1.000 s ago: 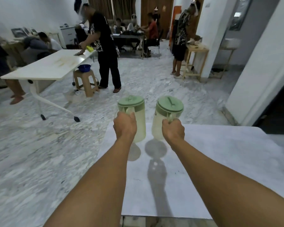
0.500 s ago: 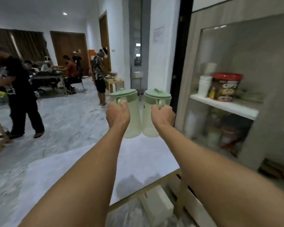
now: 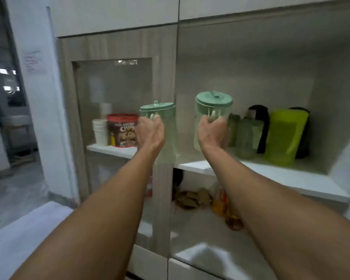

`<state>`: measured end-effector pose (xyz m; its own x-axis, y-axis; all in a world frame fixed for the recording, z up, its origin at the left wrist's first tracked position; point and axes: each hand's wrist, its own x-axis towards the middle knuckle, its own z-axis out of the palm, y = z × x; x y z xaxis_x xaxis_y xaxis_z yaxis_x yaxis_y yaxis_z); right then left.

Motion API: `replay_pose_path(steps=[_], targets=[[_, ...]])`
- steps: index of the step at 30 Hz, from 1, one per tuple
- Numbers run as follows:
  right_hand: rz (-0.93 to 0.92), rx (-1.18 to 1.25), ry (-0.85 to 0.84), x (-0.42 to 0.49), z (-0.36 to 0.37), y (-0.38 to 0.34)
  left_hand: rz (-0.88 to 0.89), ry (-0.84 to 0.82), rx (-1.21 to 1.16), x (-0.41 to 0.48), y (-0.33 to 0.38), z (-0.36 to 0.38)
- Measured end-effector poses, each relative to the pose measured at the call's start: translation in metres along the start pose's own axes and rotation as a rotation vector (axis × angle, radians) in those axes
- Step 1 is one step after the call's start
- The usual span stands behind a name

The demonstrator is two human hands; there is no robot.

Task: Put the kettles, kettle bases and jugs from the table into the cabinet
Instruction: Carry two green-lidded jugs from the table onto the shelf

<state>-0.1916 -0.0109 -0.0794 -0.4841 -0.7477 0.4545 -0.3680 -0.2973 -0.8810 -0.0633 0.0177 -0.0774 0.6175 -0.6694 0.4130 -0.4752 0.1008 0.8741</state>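
Observation:
I carry two pale green jugs with darker green lids, one per hand, both upright and in the air. My left hand [image 3: 150, 132] grips the handle of the left jug [image 3: 167, 122], which hangs in front of the cabinet's wooden upright. My right hand [image 3: 213, 132] grips the handle of the right jug [image 3: 212, 106], held at the open right compartment just above the white shelf [image 3: 291, 176]. At the back of that shelf stand more green jugs [image 3: 247, 136] and a lime kettle [image 3: 285, 136] with black parts behind it.
The left compartment sits behind a glass door [image 3: 113, 93] and holds a red cereal tub [image 3: 122, 130] and stacked white cups [image 3: 100, 131]. Below the shelf lie brown and orange packets [image 3: 192, 199]. The white table's corner [image 3: 18, 239] is at lower left. A doorway opens far left.
My view has swung right from the room to face the cabinet. Both jugs came up from the table and now hang close to the shelf, the right one at the open compartment.

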Motion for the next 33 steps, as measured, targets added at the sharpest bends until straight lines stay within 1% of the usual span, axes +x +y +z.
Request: replay_pose_path(steps=[2,5,8,11,13,16,18,20,23,25,29,33], targets=[[0.002,-0.039,0.029,0.044,-0.006,0.025,0.019,-0.087,-0.013,0.004,0.010,0.054],[0.012,-0.110,-0.006,0.087,-0.007,0.059,0.004,-0.166,-0.020,0.013,0.010,0.119],[0.041,-0.182,-0.058,0.126,0.002,0.094,-0.036,-0.201,0.021,0.028,0.002,0.175],[0.108,-0.191,-0.143,0.160,0.022,0.128,-0.048,-0.239,0.062,0.042,-0.006,0.215],[0.144,-0.178,-0.158,0.176,0.037,0.146,-0.055,-0.246,0.092,0.056,-0.011,0.237],[0.176,-0.168,-0.115,0.198,0.060,0.161,-0.058,-0.278,0.135,0.082,-0.018,0.265],[0.195,-0.158,-0.136,0.213,0.074,0.168,-0.043,-0.313,0.183,0.100,-0.023,0.281],[0.208,-0.171,-0.152,0.224,0.086,0.170,-0.073,-0.327,0.132,0.118,-0.025,0.295],[0.189,-0.285,-0.140,0.239,0.102,0.170,-0.096,-0.359,0.081,0.141,-0.027,0.316],[0.191,-0.349,-0.108,0.248,0.116,0.171,-0.072,-0.371,0.071,0.150,-0.030,0.325],[0.221,-0.348,-0.015,0.254,0.134,0.174,-0.018,-0.398,0.053,0.163,-0.038,0.338],[0.243,-0.368,-0.018,0.255,0.139,0.172,0.010,-0.440,0.032,0.173,-0.043,0.341]])
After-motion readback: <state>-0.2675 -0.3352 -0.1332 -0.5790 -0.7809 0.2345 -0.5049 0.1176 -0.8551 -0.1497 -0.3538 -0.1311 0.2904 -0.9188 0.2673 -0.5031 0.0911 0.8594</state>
